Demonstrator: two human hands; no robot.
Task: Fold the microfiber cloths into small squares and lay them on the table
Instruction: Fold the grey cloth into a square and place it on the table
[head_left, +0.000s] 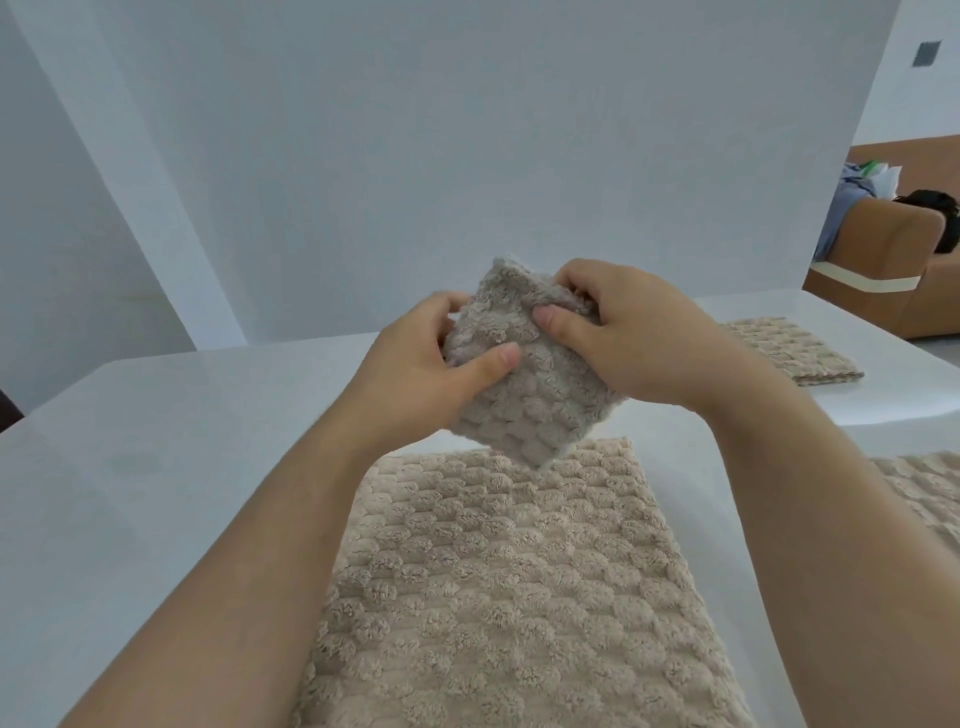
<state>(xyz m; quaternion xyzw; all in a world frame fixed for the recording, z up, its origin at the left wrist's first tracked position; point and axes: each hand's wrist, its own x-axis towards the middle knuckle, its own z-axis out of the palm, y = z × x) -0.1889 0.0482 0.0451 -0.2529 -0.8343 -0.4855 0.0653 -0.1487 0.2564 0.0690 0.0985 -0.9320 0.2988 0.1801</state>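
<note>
Nearest the camera, a flat cloth (498, 587) lies spread open on the white table (156, 467), probably waiting its turn. The edge of another cloth (930, 493) shows at the right border, also lying flat.

Above the spread one, clear of the table, both hands hold a folded cloth (524, 384), already a small thick square tilted on its corner. Holding it in the air likely lets the person square up the layers before setting it down. The left hand (415, 364) grips the left edge, thumb pressed flat on the front face and fingers curled behind. The right hand (639, 343) pinches the upper right corner, thumb in front and fingers bent over the top edge. How far those fingers reach behind the cloth is hidden.

Farther back on the right, a finished cloth (795, 353) rests folded on the table, well apart from the hands. Beyond it stands a brown sofa (893, 249).
</note>
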